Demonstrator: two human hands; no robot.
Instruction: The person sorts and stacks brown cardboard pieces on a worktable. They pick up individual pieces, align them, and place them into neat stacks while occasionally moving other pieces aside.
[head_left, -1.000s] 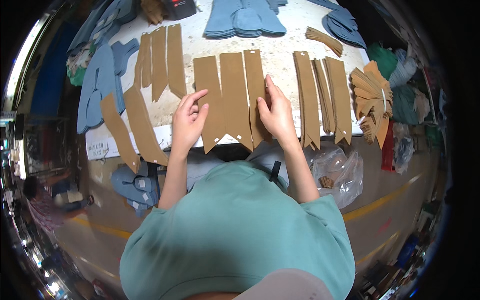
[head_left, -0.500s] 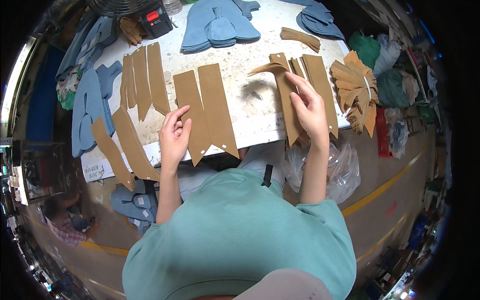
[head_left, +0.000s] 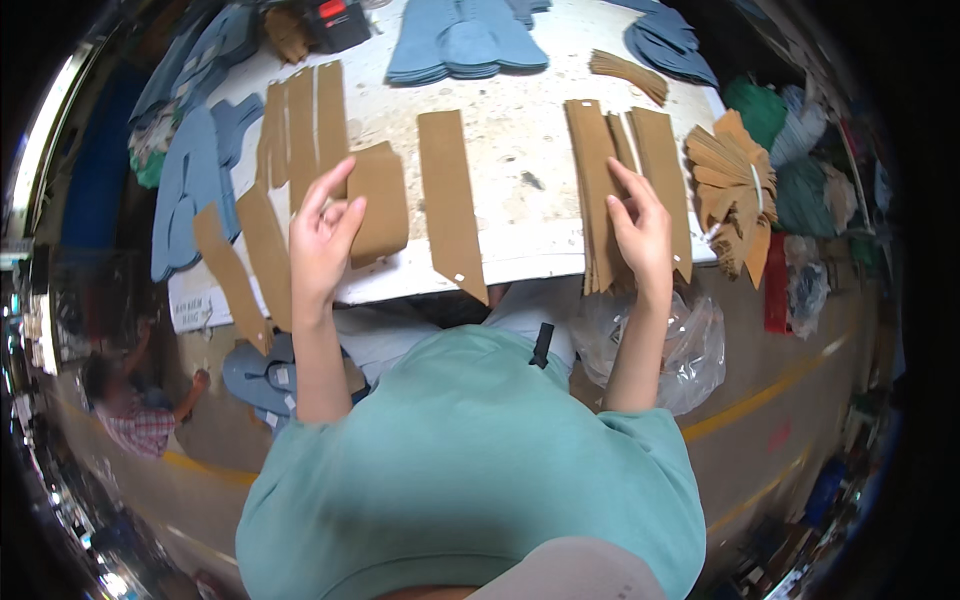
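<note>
My left hand is closed on a brown strip of suede-like material, which is bent and raised off the white table. Just right of it another brown strip lies flat, its notched end over the table's near edge and a small white tag on it. My right hand is at a stack of brown strips, thumb and forefinger apart along the stack's right edge; its other fingers are partly hidden. Beyond this hand lies a further stack of strips.
More brown strips and blue cut pieces lie on the left. Blue stacks stand at the back. A tied brown bundle sits at the right edge, above a clear plastic bag. Another person is low at the left.
My left hand has moved left and bent up the strip that lay flat. The strip end curled by my right hand now lies down, and that hand has shifted slightly right.
</note>
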